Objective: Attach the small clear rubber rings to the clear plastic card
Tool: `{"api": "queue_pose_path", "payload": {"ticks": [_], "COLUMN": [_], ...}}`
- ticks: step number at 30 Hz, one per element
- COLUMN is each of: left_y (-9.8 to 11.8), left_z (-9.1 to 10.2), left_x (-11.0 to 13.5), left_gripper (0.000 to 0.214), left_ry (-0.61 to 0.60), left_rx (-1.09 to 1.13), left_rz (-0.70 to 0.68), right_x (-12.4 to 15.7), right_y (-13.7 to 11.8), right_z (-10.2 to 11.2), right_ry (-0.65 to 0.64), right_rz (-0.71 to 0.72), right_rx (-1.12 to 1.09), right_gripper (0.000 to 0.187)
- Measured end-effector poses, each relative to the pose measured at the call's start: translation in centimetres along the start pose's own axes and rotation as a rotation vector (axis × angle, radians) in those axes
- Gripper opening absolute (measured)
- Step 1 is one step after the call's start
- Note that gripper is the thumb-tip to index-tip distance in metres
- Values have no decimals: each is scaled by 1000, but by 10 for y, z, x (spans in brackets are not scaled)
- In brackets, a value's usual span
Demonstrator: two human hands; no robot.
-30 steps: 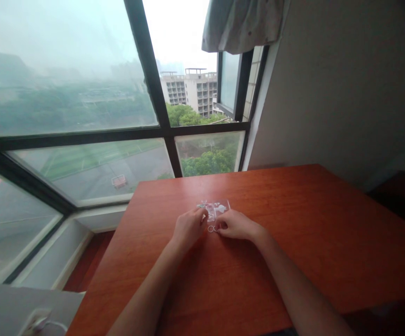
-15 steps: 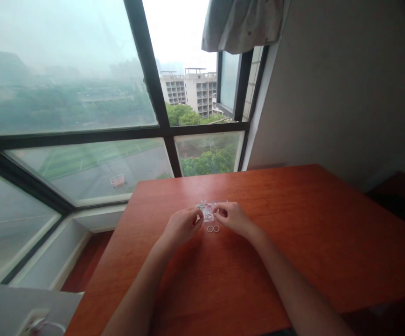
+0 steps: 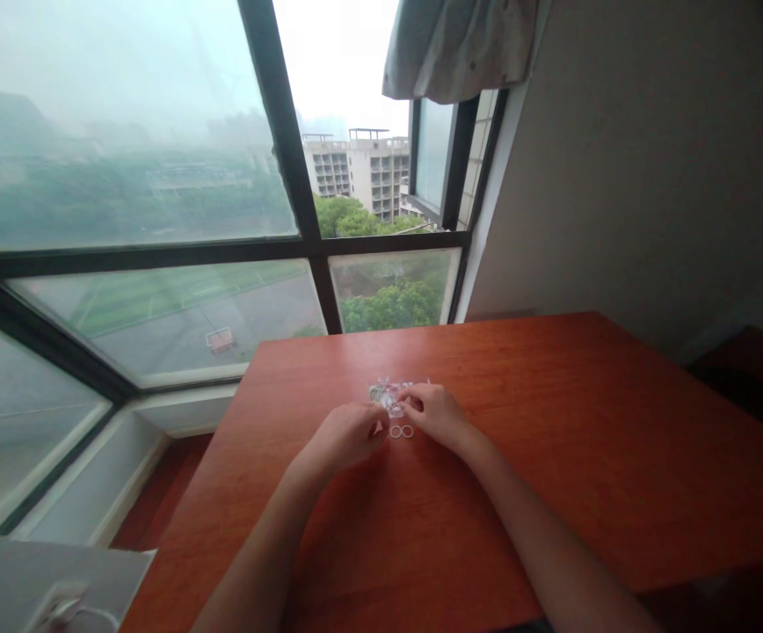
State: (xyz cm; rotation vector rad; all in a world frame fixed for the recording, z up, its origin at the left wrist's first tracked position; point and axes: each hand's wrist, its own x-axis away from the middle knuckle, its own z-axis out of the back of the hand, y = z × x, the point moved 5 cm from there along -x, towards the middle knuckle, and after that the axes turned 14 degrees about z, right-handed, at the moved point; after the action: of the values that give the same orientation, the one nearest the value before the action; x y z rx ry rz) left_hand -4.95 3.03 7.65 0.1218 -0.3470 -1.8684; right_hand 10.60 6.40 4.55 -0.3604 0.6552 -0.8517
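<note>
A small clear plastic packet (image 3: 391,393) with pink and white bits lies on the red-brown wooden table (image 3: 553,440). Two small pale rings (image 3: 402,431) lie side by side just in front of it. My left hand (image 3: 345,437) rests on the table to the left of the rings, its fingers curled together near them. My right hand (image 3: 435,411) sits to the right, its fingertips pinched on the packet's near edge.
A large dark-framed window (image 3: 289,246) runs behind the table's far edge. A grey wall (image 3: 619,176) stands at the right, with a curtain (image 3: 461,44) bunched above. A white plug and cable (image 3: 65,607) lie at the lower left, off the table.
My right hand left the rings and moved up to the packet. My left hand drew back from the packet toward the rings. A second ring now shows beside the first.
</note>
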Motion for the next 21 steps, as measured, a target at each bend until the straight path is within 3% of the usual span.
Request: {"api": "queue_pose_path", "payload": {"ticks": [12, 21], "left_y": [10, 12], "left_z": [-13, -22], "left_x": [0, -2], "left_gripper": [17, 17], "left_ry": [-23, -55], "left_rx": [-38, -138], "left_rz": [-58, -38], "right_x": [3, 10], "right_y": [-7, -12], "right_z": [12, 9], "right_ry": [-95, -323], "right_rz": [68, 87], "right_rx": [-87, -149], "right_gripper": [15, 17]}}
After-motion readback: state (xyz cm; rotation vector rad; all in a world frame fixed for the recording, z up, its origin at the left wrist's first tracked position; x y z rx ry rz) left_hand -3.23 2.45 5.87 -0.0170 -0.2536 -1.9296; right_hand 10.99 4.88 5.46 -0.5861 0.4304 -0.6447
